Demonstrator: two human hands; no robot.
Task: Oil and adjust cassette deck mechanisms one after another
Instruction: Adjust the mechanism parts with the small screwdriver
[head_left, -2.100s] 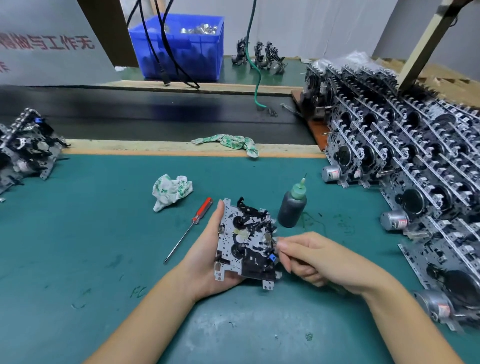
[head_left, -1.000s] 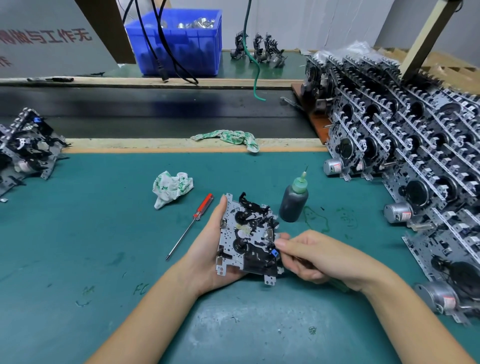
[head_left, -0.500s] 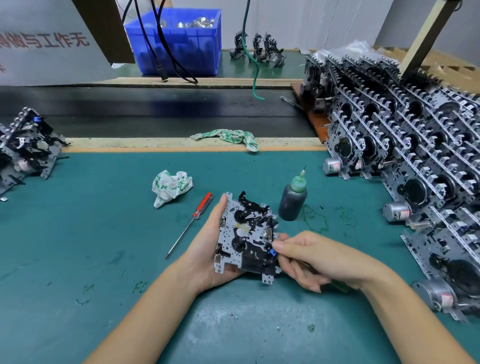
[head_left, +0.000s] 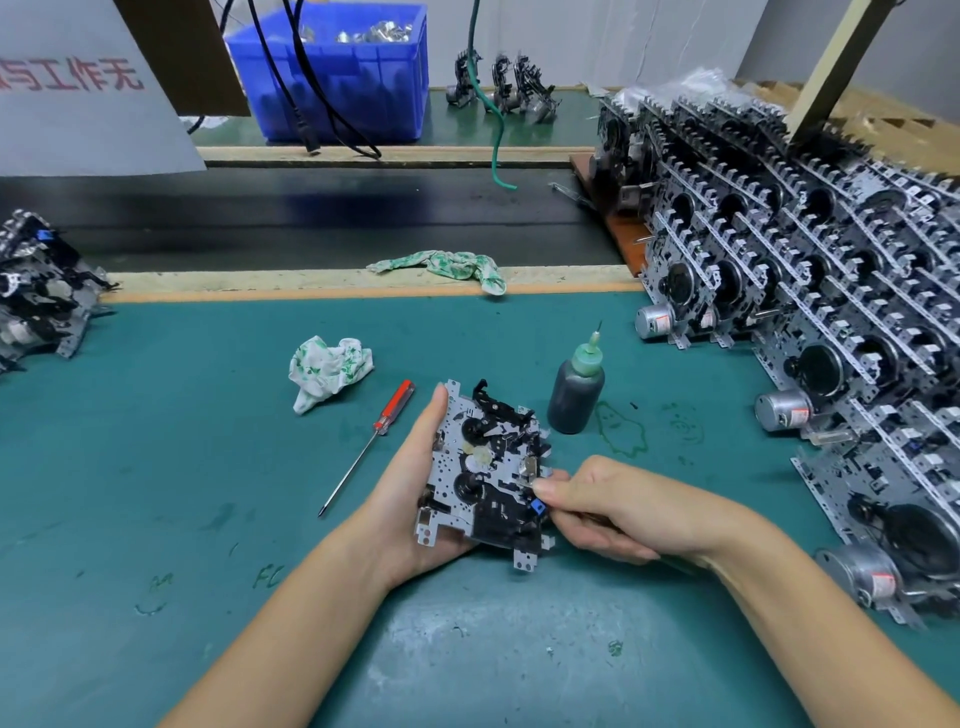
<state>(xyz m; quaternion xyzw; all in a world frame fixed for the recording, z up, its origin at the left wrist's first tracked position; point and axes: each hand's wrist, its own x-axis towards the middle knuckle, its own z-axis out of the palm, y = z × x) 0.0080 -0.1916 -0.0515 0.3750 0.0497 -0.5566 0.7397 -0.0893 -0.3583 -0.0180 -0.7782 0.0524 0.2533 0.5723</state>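
A cassette deck mechanism (head_left: 483, 478), a grey metal plate with black gears and a small blue part, is tilted up above the green mat (head_left: 156, 441). My left hand (head_left: 405, 483) grips it from below, thumb along its left edge. My right hand (head_left: 623, 509) has curled fingers pinching a thin tool whose dark handle (head_left: 675, 562) shows under the palm. Its fingertips are at the mechanism's right edge by the blue part, and the tool's tip is hidden. A dark oil bottle (head_left: 575, 395) with a green needle cap stands upright just behind.
A red-handled screwdriver (head_left: 387, 415) and a crumpled rag (head_left: 327, 371) lie left of the mechanism. Rows of stacked mechanisms (head_left: 831, 312) with motors fill the right side. More mechanisms (head_left: 36, 291) sit at far left. Another rag (head_left: 447, 265) drapes the bench edge; a blue bin (head_left: 343, 78) stands behind.
My right hand's fingertips have shifted slightly along the mechanism's right edge, near the blue part. My left hand still holds the mechanism in about the same place.
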